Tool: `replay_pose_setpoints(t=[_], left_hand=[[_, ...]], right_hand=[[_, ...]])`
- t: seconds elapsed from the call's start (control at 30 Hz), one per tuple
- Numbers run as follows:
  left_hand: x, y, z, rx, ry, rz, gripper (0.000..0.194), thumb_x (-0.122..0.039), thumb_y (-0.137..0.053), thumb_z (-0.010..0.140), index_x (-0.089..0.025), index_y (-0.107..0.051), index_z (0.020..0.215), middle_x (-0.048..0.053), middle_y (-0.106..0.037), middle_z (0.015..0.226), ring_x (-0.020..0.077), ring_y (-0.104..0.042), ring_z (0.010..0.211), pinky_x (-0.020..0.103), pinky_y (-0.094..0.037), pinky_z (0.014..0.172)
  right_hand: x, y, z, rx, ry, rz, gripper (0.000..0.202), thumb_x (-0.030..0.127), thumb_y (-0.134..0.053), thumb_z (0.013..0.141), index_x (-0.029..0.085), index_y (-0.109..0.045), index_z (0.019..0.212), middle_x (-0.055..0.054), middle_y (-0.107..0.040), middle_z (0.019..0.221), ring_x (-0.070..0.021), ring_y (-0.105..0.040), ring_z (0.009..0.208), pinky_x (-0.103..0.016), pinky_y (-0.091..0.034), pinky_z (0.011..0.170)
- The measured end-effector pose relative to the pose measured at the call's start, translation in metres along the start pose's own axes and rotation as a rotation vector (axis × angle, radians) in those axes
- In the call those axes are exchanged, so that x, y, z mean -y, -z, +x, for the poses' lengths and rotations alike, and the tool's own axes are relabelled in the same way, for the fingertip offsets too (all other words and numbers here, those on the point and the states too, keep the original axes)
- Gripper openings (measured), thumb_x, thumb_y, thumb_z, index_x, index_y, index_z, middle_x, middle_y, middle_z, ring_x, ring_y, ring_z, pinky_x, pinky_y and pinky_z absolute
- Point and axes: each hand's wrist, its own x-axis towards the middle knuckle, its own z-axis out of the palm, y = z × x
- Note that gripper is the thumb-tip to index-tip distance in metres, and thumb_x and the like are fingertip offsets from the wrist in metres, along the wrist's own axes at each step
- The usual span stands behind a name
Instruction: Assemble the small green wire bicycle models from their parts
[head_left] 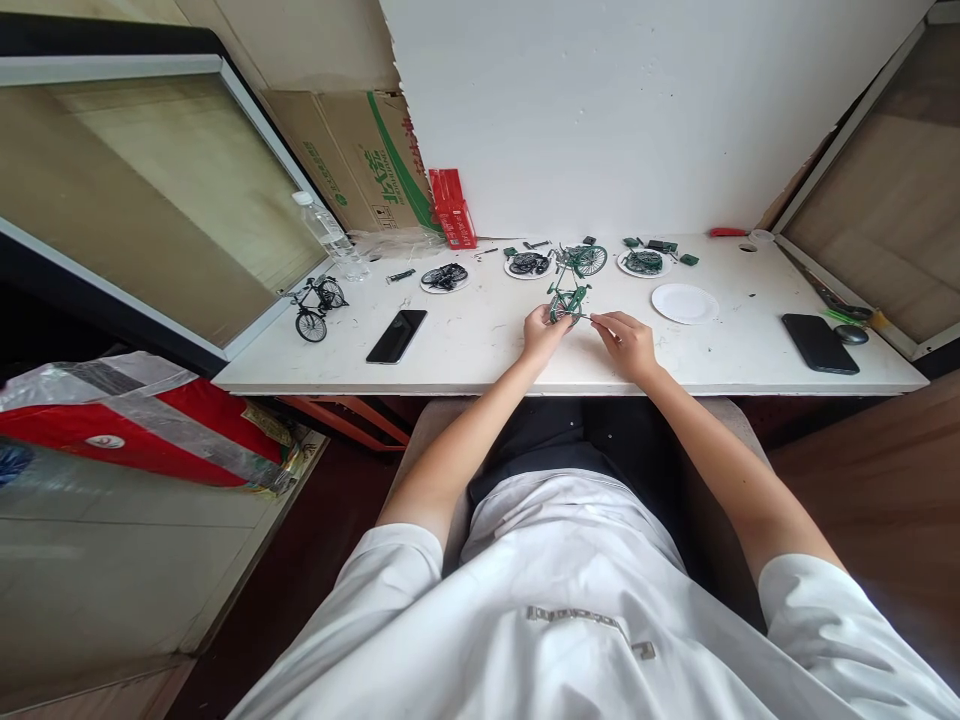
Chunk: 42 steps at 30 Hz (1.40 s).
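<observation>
A small green model bicycle [570, 303] is at the front middle of the table, with one wheel towards me and the other pointing away. My left hand [543, 338] is closed around its near end and partly hides the wheel there. Just to the right, my right hand [630, 346] pinches a thin dark rod [586, 317], whose tip reaches the near wheel. The rod is too small to tell its exact kind. Behind the bicycle, a white plate [517, 270] carries black model parts. Another plate [624, 268] further right bears green parts.
A finished-looking black model bicycle [315, 305] stands at left, near a clear bottle [330, 235]. Two phones lie flat, one left [397, 336] and one right [819, 343]. A bare white plate [684, 304] sits right of my hands. A red box [453, 210] stands at the back.
</observation>
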Motion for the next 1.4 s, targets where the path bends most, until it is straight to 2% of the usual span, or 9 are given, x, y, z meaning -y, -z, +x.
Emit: replay_pose_setpoints(t=[0.23,0.67,0.93,1.2,1.4], left_hand=[[0.004,0.001,0.001,0.039,0.016,0.023,0.032,-0.025,-0.093,0.069,-0.017,-0.074,0.094,0.009,-0.081,0.106,0.0225,-0.078,0.098,0.038,-0.066,0.094],[0.006,0.001,0.002,0.039,-0.001,0.06,0.033,-0.027,-0.093,0.07,-0.017,-0.073,0.094,0.009,-0.081,0.103,0.0217,-0.077,0.093,0.038,-0.065,0.092],[0.011,0.004,0.006,0.027,-0.046,0.171,0.032,-0.029,-0.093,0.072,-0.018,-0.072,0.094,0.007,-0.08,0.097,0.0209,-0.076,0.093,0.031,-0.061,0.087],[0.011,0.004,0.007,-0.01,-0.085,0.283,0.03,-0.027,-0.093,0.073,-0.019,-0.07,0.091,0.006,-0.08,0.093,0.0217,-0.076,0.093,0.031,-0.06,0.087],[0.018,0.008,0.01,0.004,-0.114,0.3,0.026,-0.024,-0.091,0.076,-0.018,-0.071,0.092,0.007,-0.081,0.096,0.0218,-0.077,0.094,0.032,-0.06,0.089]], right_hand=[[-0.001,-0.001,0.0,0.032,-0.018,0.01,0.044,0.052,-0.051,0.115,0.025,-0.085,0.122,-0.013,-0.085,0.116,-0.0264,-0.078,0.099,-0.039,-0.061,0.081],[-0.006,-0.003,-0.001,0.041,0.031,-0.052,0.04,0.044,-0.052,0.116,0.023,-0.084,0.126,-0.011,-0.085,0.115,-0.0248,-0.079,0.094,-0.037,-0.057,0.077],[-0.009,-0.005,-0.001,0.039,0.069,-0.1,0.038,0.041,-0.051,0.117,0.026,-0.085,0.125,-0.01,-0.085,0.118,-0.0252,-0.08,0.105,-0.035,-0.06,0.081],[-0.009,-0.006,-0.002,0.05,0.052,-0.136,0.036,0.036,-0.052,0.116,0.027,-0.086,0.125,-0.008,-0.086,0.119,-0.0254,-0.081,0.104,-0.035,-0.06,0.08],[-0.006,-0.005,-0.002,0.078,0.027,-0.128,0.036,0.035,-0.053,0.115,0.025,-0.086,0.125,-0.008,-0.086,0.123,-0.0268,-0.082,0.108,-0.036,-0.061,0.084]])
